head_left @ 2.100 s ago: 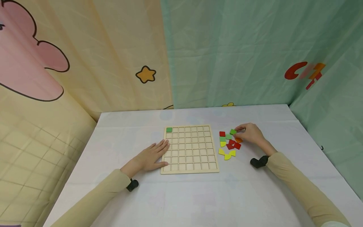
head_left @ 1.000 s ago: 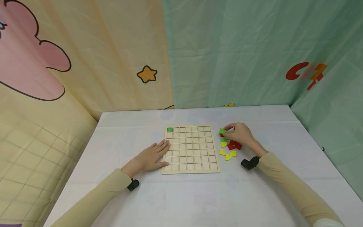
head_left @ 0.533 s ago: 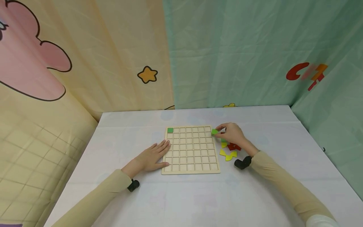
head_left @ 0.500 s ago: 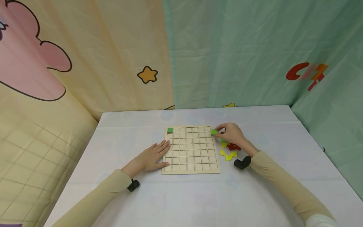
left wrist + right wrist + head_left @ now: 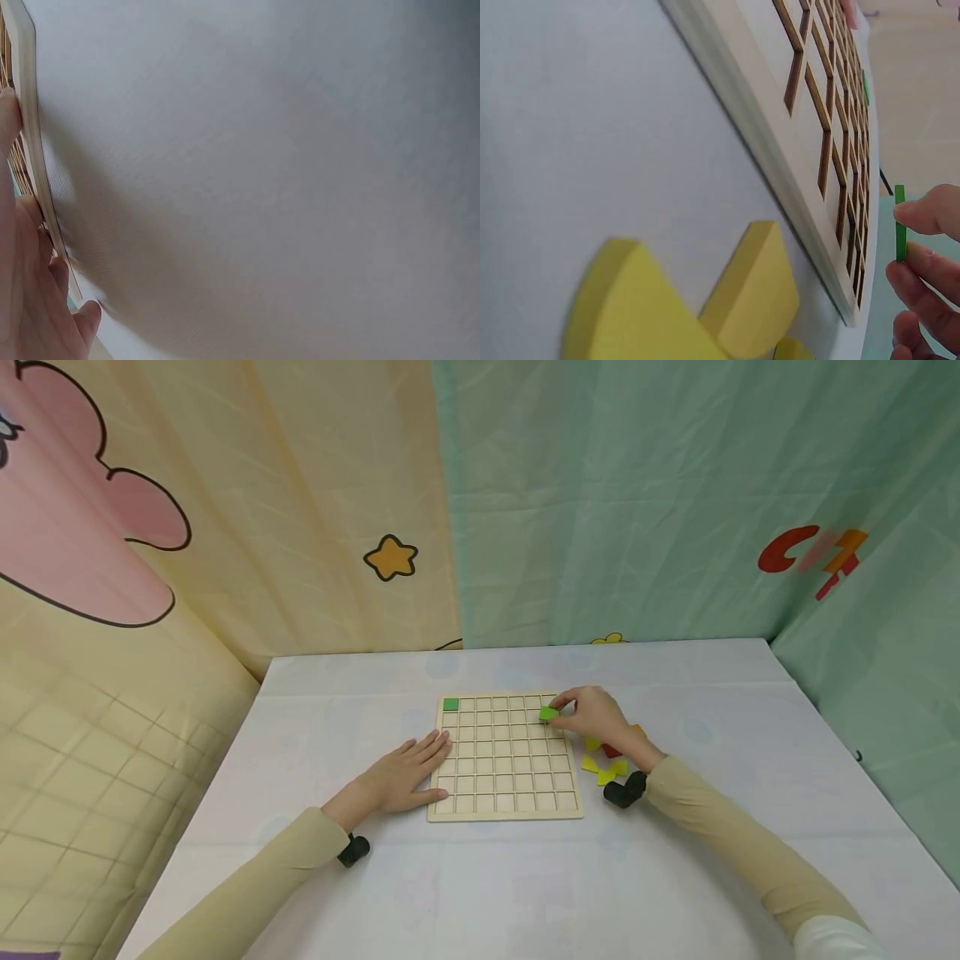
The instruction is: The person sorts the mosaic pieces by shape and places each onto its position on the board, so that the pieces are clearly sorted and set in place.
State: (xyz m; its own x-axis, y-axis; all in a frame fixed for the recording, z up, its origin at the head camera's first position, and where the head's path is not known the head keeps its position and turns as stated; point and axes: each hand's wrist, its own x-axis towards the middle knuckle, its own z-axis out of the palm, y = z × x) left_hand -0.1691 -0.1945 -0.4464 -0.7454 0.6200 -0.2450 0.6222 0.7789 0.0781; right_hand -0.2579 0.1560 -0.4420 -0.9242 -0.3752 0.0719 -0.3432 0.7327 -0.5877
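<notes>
A pale wooden grid board (image 5: 505, 818) lies flat on the white table. One green square tile (image 5: 450, 704) fills its far left cell. My left hand (image 5: 397, 774) rests with straight fingers on the board's left edge; in the left wrist view only part of that hand (image 5: 37, 300) shows beside the rim. Between thumb and fingers, my right hand (image 5: 596, 717) pinches a bright green tile (image 5: 548, 714) above the board's far right cells. Seen edge-on in the right wrist view, this green tile (image 5: 900, 223) is held clear of the board.
Right of the board lie several yellow pieces (image 5: 605, 777), a red piece (image 5: 611, 751) and an orange piece (image 5: 637, 729), partly under my right hand and wrist. Printed curtains (image 5: 600, 527) hang behind the table (image 5: 487, 893).
My right hand has carried the bright green tile leftward from the loose pieces, past the board's right edge and over its far right cells. The left hand has stayed in place.
</notes>
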